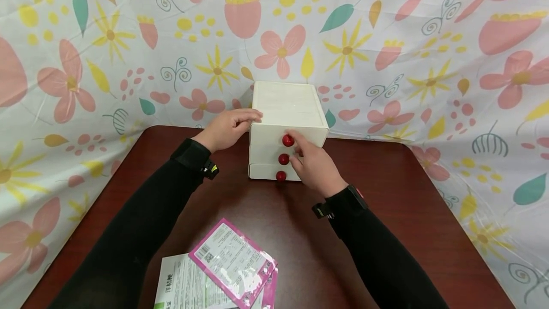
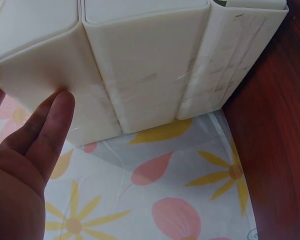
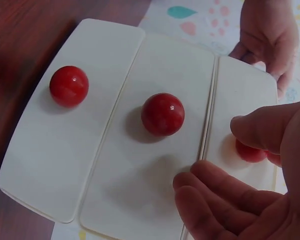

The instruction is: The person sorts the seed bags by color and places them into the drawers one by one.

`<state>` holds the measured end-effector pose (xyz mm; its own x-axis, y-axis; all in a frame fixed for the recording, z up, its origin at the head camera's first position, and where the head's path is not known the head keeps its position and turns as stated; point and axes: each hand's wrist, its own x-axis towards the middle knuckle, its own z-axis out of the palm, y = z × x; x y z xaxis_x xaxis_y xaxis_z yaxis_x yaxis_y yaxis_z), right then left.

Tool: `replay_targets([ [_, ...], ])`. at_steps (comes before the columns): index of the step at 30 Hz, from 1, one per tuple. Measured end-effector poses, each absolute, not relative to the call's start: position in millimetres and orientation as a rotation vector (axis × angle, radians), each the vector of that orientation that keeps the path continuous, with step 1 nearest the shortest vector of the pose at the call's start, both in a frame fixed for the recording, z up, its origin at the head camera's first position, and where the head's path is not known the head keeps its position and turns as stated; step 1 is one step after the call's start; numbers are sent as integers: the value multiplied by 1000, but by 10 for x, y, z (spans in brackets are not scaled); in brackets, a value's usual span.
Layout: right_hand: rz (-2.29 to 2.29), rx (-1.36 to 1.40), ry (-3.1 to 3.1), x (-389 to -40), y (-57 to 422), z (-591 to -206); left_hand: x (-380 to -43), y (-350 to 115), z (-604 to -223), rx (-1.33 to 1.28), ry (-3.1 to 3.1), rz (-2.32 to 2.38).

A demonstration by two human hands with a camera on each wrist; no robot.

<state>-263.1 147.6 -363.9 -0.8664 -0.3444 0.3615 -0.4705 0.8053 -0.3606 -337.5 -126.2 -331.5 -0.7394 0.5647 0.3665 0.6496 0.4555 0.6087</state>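
Observation:
A small white drawer cabinet (image 1: 289, 105) stands against the patterned cloth, with three round red knobs down its front. My right hand (image 1: 316, 166) is at its front, thumb and a finger around the top knob (image 3: 251, 151), which they partly hide in the right wrist view. Its other fingers are loosely bent before the middle drawer, near the middle knob (image 3: 163, 114). The bottom knob (image 3: 69, 86) is untouched. On the cabinet's left side, my left hand (image 1: 230, 128) rests with its fingers extended, fingertips at the upper side wall (image 2: 45, 65).
A pink-edged packet (image 1: 233, 261) lies at the near edge of the dark wooden table (image 1: 386, 213), overlapping a white and green printed packet (image 1: 188, 280). Behind the table hangs a floral cloth (image 1: 206, 27), which also runs along both sides.

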Motion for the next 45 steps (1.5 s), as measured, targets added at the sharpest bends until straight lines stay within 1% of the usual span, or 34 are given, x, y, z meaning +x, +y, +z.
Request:
replay_targets([
  [8, 663, 612, -2678, -2546, 1532, -3721, -3387, -1292, -3341, -1066, -2577, -1165],
  [15, 693, 557, -2683, -2533, 1584, -3777, -3395, -1299, -3344, -1047, -2570, -1172],
  [25, 698, 560, -2713, -2531, 1652, -3890, -3403, -1278, -3373, -1052, -2559, -1196],
  [36, 751, 559, -2754, -2656, 1561, -4023, -3387, -1268, -3376, -1053, -2542, -1236],
  [45, 779, 611, -2749, -2783, 1423, -4090, -3387, -1258, -3389, -1044, -2540, -1234],
])
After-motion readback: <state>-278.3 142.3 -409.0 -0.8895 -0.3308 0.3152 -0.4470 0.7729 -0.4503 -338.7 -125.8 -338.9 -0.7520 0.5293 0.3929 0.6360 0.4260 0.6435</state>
